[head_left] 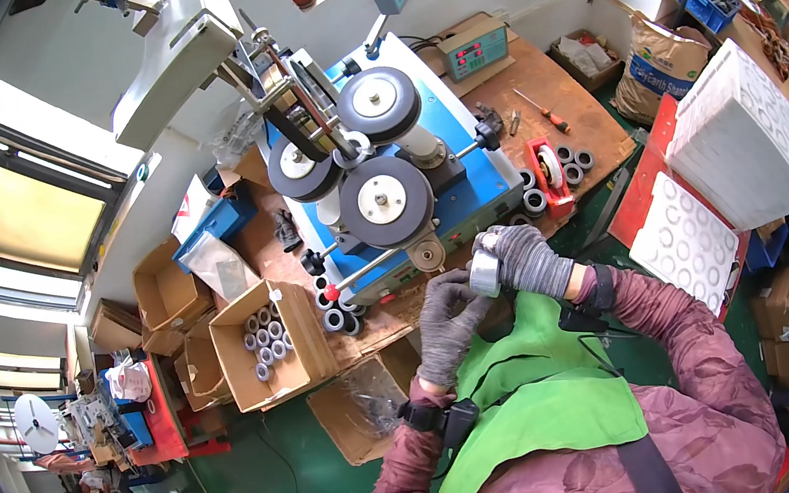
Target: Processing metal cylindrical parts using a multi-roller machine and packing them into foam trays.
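Observation:
In front of my green apron, a short silver-grey roll (pixel 484 274) is held between my two hands, both in grey knit gloves. My right hand (pixel 532 261) is closed round its right and upper side. My left hand (pixel 450 325) has its fingertips against the roll's left side, closed on it; the far side of the roll is hidden. Just beyond my hands stands a blue and white machine (pixel 452 188) with three black rollers, one of them a front roller (pixel 386 200). A small round metal piece (pixel 426 254) sits at its near edge.
Left of the machine, a cardboard box (pixel 307 355) holds several grey rings. A carton (pixel 339 426) with clear plastic stands below the bench edge. More rings lie beside a red tape dispenser (pixel 551 179); a screwdriver (pixel 553 117) and a control box (pixel 476 53) are farther back. White ring trays (pixel 686 241) stand right.

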A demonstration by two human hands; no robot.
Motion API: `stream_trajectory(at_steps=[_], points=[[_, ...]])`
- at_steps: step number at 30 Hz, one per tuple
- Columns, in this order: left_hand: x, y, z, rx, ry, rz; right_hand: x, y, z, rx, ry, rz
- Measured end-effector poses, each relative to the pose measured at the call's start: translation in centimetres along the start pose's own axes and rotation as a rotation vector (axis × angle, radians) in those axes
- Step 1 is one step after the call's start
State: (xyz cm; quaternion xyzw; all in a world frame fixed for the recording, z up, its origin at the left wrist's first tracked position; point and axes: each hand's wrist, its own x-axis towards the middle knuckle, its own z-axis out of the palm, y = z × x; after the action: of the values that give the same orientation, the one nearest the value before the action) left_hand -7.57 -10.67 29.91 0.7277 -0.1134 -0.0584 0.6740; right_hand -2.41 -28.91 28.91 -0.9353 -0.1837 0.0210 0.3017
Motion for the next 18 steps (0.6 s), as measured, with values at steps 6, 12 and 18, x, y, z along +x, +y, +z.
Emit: stream_trajectory(at_steps=[6, 12, 18], points=[[0.6, 2.8, 1.7, 0.417, -0.055, 0.109, 1.1, 0.2, 0.0, -0.053, -0.017, 0.142], [0.3, 2.7, -1.3, 0.195, -0.018, 0.196, 0.8, 1.9, 0.5, 0.214, 0.055, 0.069], [1.4, -3.1, 1.7, -0.043, -0.042, -0.088, -0.1, 2.7, 2.1, 0.712, -0.111, 0.204]])
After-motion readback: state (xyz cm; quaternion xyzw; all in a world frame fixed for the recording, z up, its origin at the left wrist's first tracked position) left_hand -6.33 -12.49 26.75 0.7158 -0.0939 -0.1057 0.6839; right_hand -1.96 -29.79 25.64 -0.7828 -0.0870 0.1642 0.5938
